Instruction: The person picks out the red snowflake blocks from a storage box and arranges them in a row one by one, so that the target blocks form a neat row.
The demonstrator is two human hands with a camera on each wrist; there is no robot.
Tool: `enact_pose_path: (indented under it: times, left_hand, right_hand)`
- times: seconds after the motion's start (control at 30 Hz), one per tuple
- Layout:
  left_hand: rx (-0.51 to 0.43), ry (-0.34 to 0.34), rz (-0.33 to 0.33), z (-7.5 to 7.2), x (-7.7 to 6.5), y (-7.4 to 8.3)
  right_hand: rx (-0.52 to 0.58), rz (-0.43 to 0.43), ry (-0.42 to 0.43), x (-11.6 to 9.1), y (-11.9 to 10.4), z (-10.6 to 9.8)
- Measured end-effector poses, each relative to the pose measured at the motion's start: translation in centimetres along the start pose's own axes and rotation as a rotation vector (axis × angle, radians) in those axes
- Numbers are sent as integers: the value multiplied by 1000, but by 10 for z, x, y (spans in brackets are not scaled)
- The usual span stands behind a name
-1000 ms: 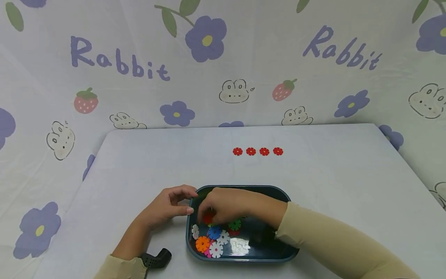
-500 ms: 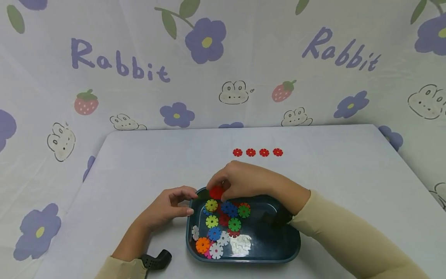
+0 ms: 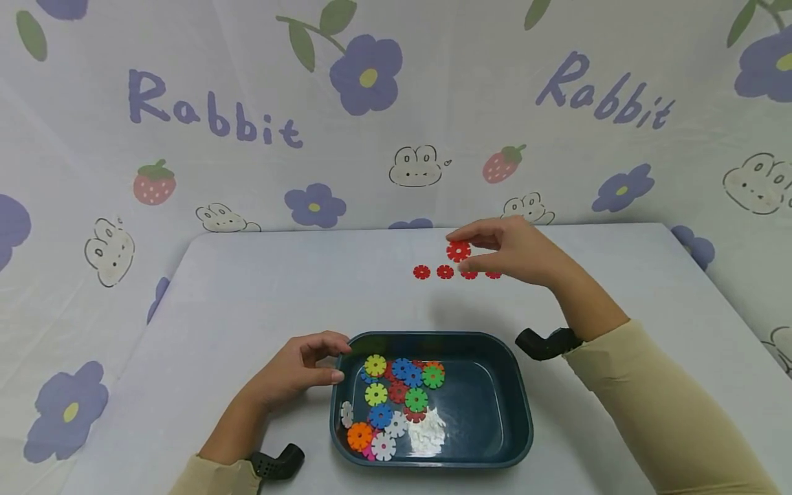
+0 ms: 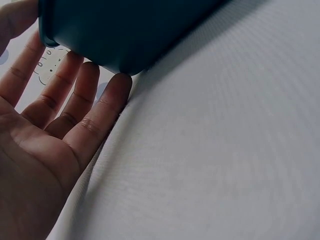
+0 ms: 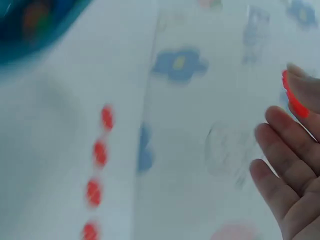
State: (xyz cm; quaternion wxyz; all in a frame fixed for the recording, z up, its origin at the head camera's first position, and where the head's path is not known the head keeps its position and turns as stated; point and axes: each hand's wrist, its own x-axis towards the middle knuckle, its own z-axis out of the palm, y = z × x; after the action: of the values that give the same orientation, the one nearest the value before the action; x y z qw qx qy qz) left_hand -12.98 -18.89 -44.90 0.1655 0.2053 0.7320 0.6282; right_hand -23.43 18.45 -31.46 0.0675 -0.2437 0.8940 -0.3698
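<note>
Pinched between thumb and index finger of my right hand (image 3: 513,251) is a red notched plastic disc (image 3: 458,251), raised above the far part of the table. In the right wrist view this disc (image 5: 294,95) shows at the fingertips, while the other fingers extend loosely. Below it lies a row of several similar red discs (image 3: 421,272), two partly hidden by my right hand. My left hand (image 3: 303,361) touches the left end of a dark teal tray (image 3: 522,412). The left wrist view shows its fingers (image 4: 100,105) relaxed against the tray's outer wall (image 4: 125,30).
Inside the tray's left half lie several loose notched discs, among them yellow (image 3: 375,366), green (image 3: 416,399), blue (image 3: 380,416), orange (image 3: 359,436) and white (image 3: 383,446). A white cloth covers the table (image 3: 278,289). Behind its far edge hangs a printed curtain (image 3: 235,185).
My right hand has lifted the red disc out of the tray and carried it away from me, up and right to above the row. The left hand has stayed at the tray.
</note>
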Motion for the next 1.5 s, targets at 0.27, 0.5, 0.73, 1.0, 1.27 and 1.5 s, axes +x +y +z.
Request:
enact_pose_path:
  times: [0.27,0.5,0.73,1.0,1.27,1.5]
  left_hand:
    - [-7,1,-9,1,-1,1]
    - [-8,-2,0,2,0,2]
    - [-20,-11,17,1,0,1]
    - [-15,-8,2,2,0,2]
    - [-21,-11,4,2,0,2]
    - [-22,-5,-3,2,0,1]
  right_hand:
    - [79,330,167,-3,95,-10]
    - [46,518,156,-10,151,0]
    - [15,564,153,-10,164,9]
    - [-100,548,93,-4,159,15]
    - [-145,535,64,-1,155,15]
    - [-154,536,63,-1,156,15]
